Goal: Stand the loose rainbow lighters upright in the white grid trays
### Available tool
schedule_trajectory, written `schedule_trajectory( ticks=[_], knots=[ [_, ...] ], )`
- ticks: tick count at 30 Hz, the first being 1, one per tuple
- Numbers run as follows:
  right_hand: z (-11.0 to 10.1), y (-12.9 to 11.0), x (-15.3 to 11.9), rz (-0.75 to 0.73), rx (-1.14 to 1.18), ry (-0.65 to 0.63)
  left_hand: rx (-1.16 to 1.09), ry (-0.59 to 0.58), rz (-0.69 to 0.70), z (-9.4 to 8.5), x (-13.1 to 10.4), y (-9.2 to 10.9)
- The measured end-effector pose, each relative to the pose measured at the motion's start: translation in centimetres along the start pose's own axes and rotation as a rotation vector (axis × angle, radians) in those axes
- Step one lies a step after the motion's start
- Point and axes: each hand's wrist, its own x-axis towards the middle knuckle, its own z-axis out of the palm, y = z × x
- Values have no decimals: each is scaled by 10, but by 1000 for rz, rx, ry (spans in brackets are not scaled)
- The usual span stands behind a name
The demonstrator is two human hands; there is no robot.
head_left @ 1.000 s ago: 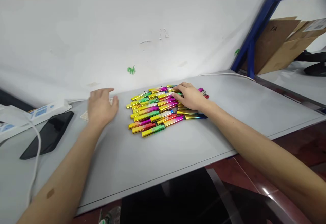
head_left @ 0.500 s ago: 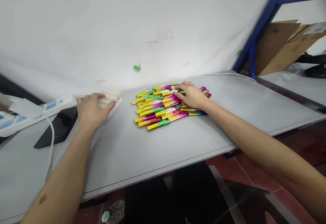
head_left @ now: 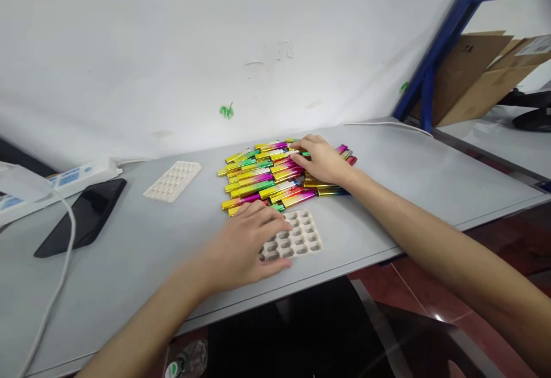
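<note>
A white tray with rows of oval pockets [head_left: 303,234] lies on the grey table just in front of a pile of shiny multicoloured lighters [head_left: 258,177]. Over that tray's left part is my left hand [head_left: 249,243], fingers apart; its thumb and fingertips are at the tray, and whether they grip it is unclear. My right hand [head_left: 321,160] rests on the right side of the pile with fingers spread; anything beneath its palm is hidden. A second white pocketed tray [head_left: 173,181] lies flat at the left, near the wall, untouched.
A black phone [head_left: 84,214] and a white power strip [head_left: 64,180] with a cable [head_left: 69,246] lie on the left. The table's front edge [head_left: 336,273] runs below the tray. Blue frame posts [head_left: 427,100] and cardboard boxes [head_left: 473,80] stand at the right.
My left hand has moved right and nearer from the trays at the left. One tray is now before the lighters; the other stays behind. My right hand has barely moved.
</note>
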Motion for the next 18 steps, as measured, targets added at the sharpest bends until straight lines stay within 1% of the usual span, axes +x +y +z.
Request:
schedule_trajectory(
  ticks=[3, 9, 15, 18],
  knots=[
    [0, -1, 0, -7, 1, 0, 39, 49, -2, 1, -1, -10],
    [5, 0, 0, -6, -7, -26, 58, 114, -2, 4, 0, -17],
    [10, 0, 0, -14, 2, -64, 30, 108, -11, 0, 1, -29],
    [11, 0, 0, -21, 3, -57, 18, 108, -3, -2, 3, -35]
  ],
)
